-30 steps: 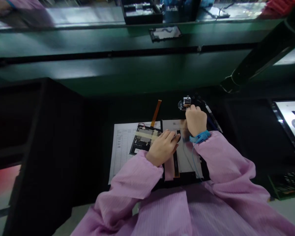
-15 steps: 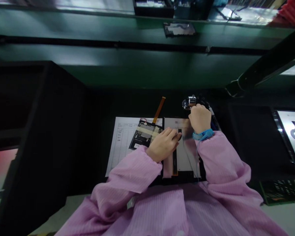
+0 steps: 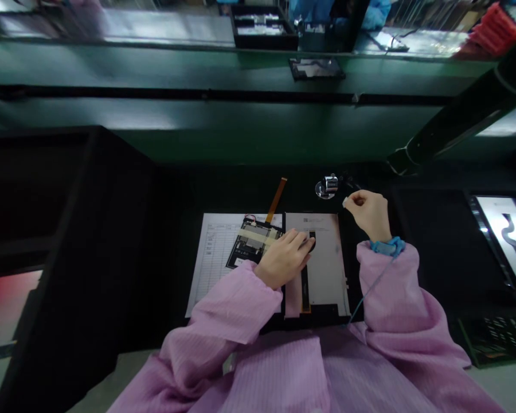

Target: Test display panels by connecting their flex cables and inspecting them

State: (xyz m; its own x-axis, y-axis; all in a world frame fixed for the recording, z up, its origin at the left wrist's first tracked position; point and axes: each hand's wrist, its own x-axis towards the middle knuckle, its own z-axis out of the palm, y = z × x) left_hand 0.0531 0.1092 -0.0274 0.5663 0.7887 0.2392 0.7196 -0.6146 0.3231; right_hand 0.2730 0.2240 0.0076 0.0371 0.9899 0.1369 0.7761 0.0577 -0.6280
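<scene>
My left hand [image 3: 285,258] rests on the left part of a pale flat display panel [image 3: 327,269], fingers together and bent. A dark rounded thing shows at its fingertips, too small to name. Beneath them a black strip [image 3: 305,287] runs down the panel. My right hand [image 3: 368,213], with a blue wrist strap [image 3: 387,246], is raised beyond the panel's upper right corner in a pinch, a small white piece [image 3: 345,202] at its fingertips. Left of the panel lies an opened device [image 3: 251,240] with yellowish tape and an orange flex cable [image 3: 277,199].
A printed sheet [image 3: 206,269] lies under the device. A chrome tally counter [image 3: 330,183] stands behind the panel. A black box [image 3: 124,229] rises at left; a dark tray [image 3: 442,241] and a lit screen [image 3: 505,229] are at right. A dark tube [image 3: 451,126] slants in from upper right.
My right hand has moved right, away from the counter and off the panel, and now shows a small white piece. My left hand stays on the panel. The view has tilted up slightly.
</scene>
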